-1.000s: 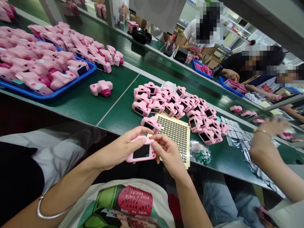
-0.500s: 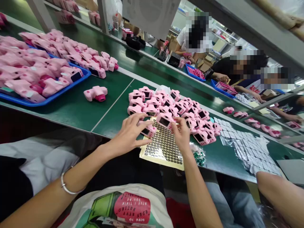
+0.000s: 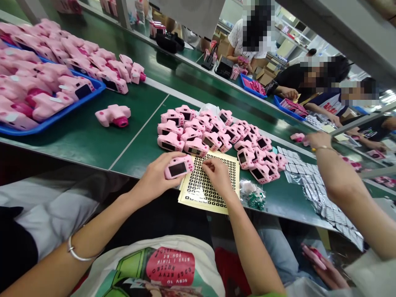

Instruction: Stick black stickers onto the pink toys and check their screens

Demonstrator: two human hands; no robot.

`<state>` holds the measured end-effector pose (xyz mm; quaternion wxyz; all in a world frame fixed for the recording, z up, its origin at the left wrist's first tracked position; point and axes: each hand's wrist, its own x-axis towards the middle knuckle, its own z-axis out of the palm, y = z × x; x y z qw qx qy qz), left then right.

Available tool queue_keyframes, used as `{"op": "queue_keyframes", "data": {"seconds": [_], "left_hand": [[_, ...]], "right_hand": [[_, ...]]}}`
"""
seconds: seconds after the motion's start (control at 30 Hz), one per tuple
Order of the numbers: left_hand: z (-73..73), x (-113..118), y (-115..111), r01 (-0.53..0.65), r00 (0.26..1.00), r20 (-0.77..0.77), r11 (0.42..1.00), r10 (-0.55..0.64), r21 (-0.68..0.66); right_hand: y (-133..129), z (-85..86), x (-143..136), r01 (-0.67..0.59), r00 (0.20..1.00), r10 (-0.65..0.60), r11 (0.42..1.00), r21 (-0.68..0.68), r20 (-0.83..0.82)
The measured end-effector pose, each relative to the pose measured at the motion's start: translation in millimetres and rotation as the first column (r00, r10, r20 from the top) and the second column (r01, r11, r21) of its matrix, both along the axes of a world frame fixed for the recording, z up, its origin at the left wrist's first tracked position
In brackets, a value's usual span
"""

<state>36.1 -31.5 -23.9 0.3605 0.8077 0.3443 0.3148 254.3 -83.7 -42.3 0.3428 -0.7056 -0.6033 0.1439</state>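
Observation:
My left hand (image 3: 156,175) grips a pink toy camera (image 3: 179,167) by its left end. The camera's dark screen and buttons face up toward me. Over a cream sheet of small black square stickers (image 3: 201,192), my right hand (image 3: 219,176) has its thumb and fingertips pinched together. Whatever is between those fingertips, if anything, is too small to make out. Just beyond the sheet lies a group of pink toy cameras (image 3: 196,147), most with their screens toward me.
At left, a blue tray (image 3: 62,115) is heaped with pink cameras, and one camera (image 3: 114,115) lies alone beside it. A bag of small green and white pieces (image 3: 255,196) and bagged white pieces (image 3: 324,198) lie rightward. A co-worker's arm (image 3: 343,185) reaches in at right.
My right hand has left a camera at the group's near edge and moved down-left over the sticker sheet. My left hand has drawn its camera leftward. A co-worker's arm has risen over the bench.

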Motion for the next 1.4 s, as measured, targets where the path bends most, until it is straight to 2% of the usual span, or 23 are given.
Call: {"op": "queue_keyframes", "data": {"seconds": [0.13, 0.37, 0.47, 0.57, 0.63, 0.7, 0.8, 0.9, 1.0, 1.23, 1.4], "left_hand": [[10.6, -7, -9, -0.079, 0.994, 0.06, 0.973, 0.094, -0.219], [11.3, -7, -13, -0.088, 0.987, 0.093, 0.932, 0.128, -0.352], [12.1, -6, -14, -0.09, 0.988, 0.09, 0.93, 0.129, -0.355], [13.0, -6, -16, -0.057, 0.991, 0.094, 0.921, 0.1, -0.384], [13.2, -5, -19, -0.009, 0.994, 0.1, 0.917, 0.053, -0.398], [13.2, -3, -21, 0.048, 0.995, 0.098, 0.921, -0.01, -0.386], [12.5, 1, -24, 0.081, 0.996, 0.049, 0.952, -0.069, -0.296], [11.6, 2, -26, 0.089, 0.996, -0.007, 0.979, -0.092, -0.182], [11.1, 1, -28, 0.116, 0.993, -0.024, 0.986, -0.12, -0.116], [13.6, 2, -30, 0.124, 0.99, -0.056, 0.984, -0.133, -0.129], [16.0, 3, -30, 0.152, 0.982, -0.097, 0.982, -0.163, -0.11]], "right_hand": [[1, -0.8, -11, 0.057, 0.997, -0.052, 0.996, -0.074, 0.064], [8, 6.2, -20, 0.051, 0.988, -0.025, 0.985, -0.166, 0.154], [2, 5.2, -22, 0.061, 0.987, -0.041, 0.989, -0.131, 0.155], [-10, 14.2, -25, 0.061, 0.995, -0.057, 0.997, -0.048, 0.08], [-18, 27.0, -30, -0.029, 0.999, 0.031, 0.999, 0.04, -0.04], [-25, 41.4, -38, -0.174, 0.976, 0.186, 0.978, 0.115, -0.109], [-28, 57.5, -50, -0.31, 0.95, 0.311, 0.947, 0.082, -0.002], [-27, 63.8, -55, -0.346, 0.928, 0.342, 0.938, -0.001, 0.145], [-27, 66.1, -53, -0.367, 0.91, 0.371, 0.928, -0.058, 0.186], [-28, 71.5, -47, -0.404, 0.901, 0.413, 0.91, -0.09, 0.131], [-29, 75.5, -42, -0.427, 0.875, 0.442, 0.897, -0.115, 0.198]]}}
